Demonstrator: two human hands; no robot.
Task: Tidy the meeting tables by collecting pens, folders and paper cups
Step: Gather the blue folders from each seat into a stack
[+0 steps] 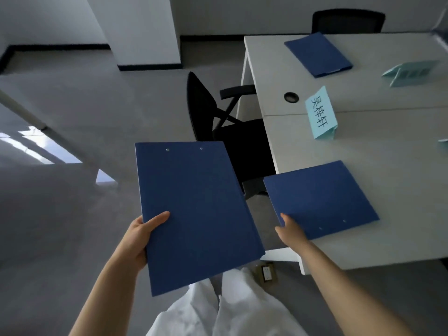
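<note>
So far I have one folder (198, 214) collected: my left hand (138, 238) grips its lower left edge, thumb on the cover, and holds it out over the floor beside the counter (388, 238). My right hand (289, 229) is at the near corner of a second folder (320, 198), which lies on the counter with that corner hanging past the edge; the thumb rests on top, but the fingers are hidden beneath, so I cannot tell whether they are clamped on it yet. A third folder (318, 54) lies well apart at the far end of the counter, untouched. Pale blue name cards (321, 115) stand between them. I see no pens or paper cups from here, so I judge the task to be at an early stage, with two folders left at least
</note>
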